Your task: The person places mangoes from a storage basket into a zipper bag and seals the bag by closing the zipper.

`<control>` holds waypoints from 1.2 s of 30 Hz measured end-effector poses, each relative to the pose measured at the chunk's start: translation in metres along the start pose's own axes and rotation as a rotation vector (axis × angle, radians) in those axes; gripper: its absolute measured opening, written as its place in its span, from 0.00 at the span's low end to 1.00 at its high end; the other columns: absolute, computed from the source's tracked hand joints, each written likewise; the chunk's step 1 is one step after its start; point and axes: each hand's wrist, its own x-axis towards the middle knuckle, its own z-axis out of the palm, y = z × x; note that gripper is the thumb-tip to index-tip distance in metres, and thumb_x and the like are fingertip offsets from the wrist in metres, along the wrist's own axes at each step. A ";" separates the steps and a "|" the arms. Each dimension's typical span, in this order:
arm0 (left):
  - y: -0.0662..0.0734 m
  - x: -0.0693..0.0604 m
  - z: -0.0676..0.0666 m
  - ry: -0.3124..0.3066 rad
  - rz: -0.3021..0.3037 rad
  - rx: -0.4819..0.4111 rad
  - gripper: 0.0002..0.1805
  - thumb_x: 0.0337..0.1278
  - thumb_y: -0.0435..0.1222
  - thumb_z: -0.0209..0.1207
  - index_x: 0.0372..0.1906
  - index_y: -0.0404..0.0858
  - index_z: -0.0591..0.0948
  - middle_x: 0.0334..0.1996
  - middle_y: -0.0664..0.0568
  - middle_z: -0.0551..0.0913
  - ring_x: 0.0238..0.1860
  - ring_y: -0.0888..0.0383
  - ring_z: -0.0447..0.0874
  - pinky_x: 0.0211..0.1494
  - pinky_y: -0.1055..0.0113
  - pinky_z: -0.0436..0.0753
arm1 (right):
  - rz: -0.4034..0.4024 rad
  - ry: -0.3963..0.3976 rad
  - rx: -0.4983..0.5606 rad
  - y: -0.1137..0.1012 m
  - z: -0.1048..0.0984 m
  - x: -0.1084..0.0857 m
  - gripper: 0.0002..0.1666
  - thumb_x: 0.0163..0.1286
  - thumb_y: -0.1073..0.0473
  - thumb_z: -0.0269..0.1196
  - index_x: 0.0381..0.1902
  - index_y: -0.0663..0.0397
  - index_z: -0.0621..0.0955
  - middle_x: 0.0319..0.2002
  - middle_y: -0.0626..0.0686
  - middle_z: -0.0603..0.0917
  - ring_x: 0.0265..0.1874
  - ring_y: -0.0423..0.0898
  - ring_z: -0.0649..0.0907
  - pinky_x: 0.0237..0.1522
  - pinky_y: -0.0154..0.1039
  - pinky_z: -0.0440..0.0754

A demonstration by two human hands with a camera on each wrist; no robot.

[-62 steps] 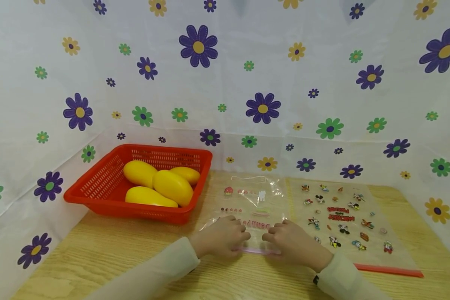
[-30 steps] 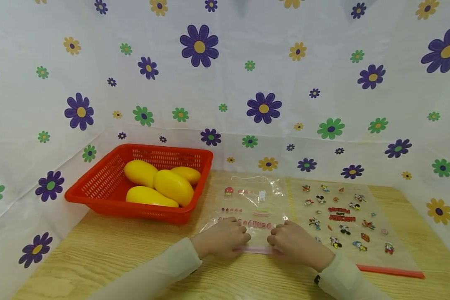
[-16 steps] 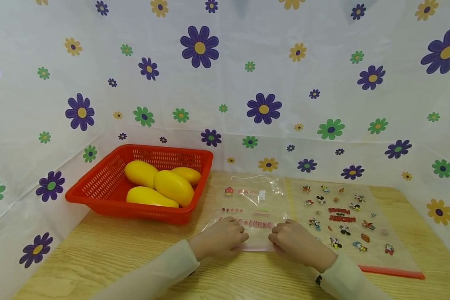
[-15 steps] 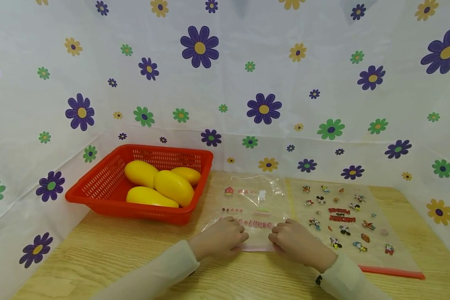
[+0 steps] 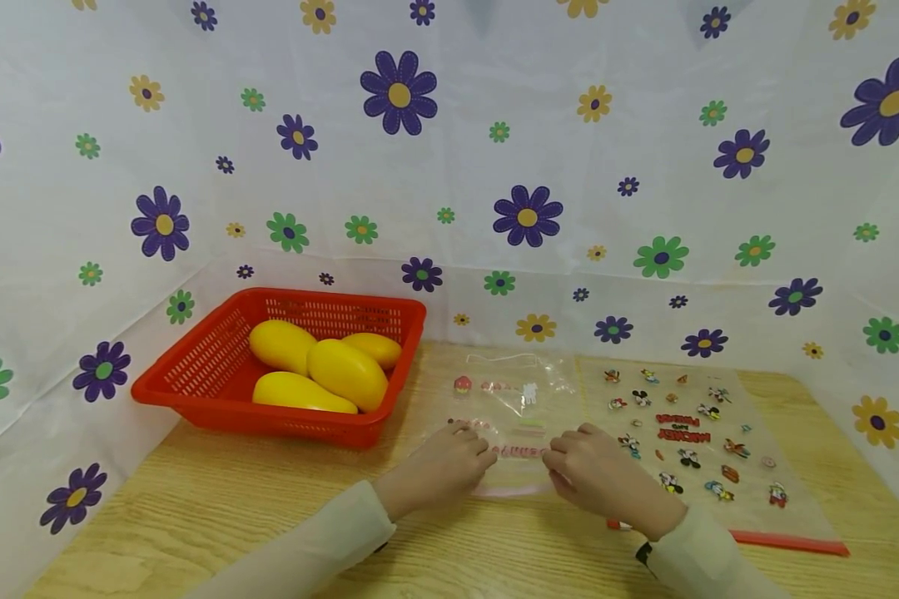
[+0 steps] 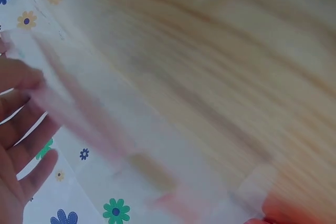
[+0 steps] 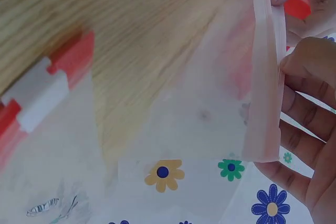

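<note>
A clear zip bag (image 5: 511, 478) with pink prints lies at the middle of the table, its near edge raised. My left hand (image 5: 442, 466) pinches the pink zip edge on the left side. On the right side, my right hand (image 5: 607, 474) pinches the same edge between thumb and fingers. In the right wrist view, the pink zip strip (image 7: 266, 87) stands upright off the wood, with several fingers behind it. Motion blurs the bag in the left wrist view, where the left hand (image 6: 23, 135) appears at the left border. Whether the zip is parted cannot be told.
A red basket (image 5: 270, 424) with several yellow mango-like fruits (image 5: 345, 370) stands on the left. Right of the pink bag lies another clear bag (image 5: 689, 474) with cartoon prints and a red zip (image 5: 787, 542). Its white slider (image 7: 44, 95) is near my right wrist. A flowered cloth (image 5: 449, 166) hangs behind.
Both hands have risen slightly, lifting the bag's pink edge off the table. The bag has shifted a little to the right. More of the red zip shows under my right wrist.
</note>
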 end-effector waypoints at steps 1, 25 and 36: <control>0.000 0.000 0.000 0.036 -0.005 0.015 0.05 0.59 0.41 0.57 0.37 0.47 0.80 0.33 0.60 0.85 0.38 0.61 0.83 0.55 0.64 0.78 | 0.002 0.009 -0.006 0.001 -0.001 0.000 0.08 0.47 0.58 0.71 0.20 0.47 0.79 0.18 0.41 0.77 0.18 0.37 0.75 0.25 0.31 0.70; -0.008 0.005 0.002 0.614 -0.051 0.094 0.17 0.64 0.37 0.41 0.25 0.42 0.78 0.24 0.55 0.82 0.28 0.60 0.79 0.44 0.68 0.79 | 0.046 0.162 0.011 0.012 -0.009 -0.005 0.13 0.43 0.57 0.74 0.24 0.48 0.79 0.22 0.44 0.79 0.20 0.38 0.75 0.22 0.31 0.71; -0.008 0.006 -0.001 0.736 -0.068 0.102 0.13 0.59 0.37 0.47 0.23 0.42 0.78 0.22 0.56 0.81 0.27 0.59 0.78 0.43 0.67 0.80 | 0.048 0.207 0.063 0.009 -0.014 -0.003 0.14 0.42 0.61 0.72 0.27 0.50 0.78 0.20 0.44 0.80 0.14 0.35 0.74 0.17 0.28 0.72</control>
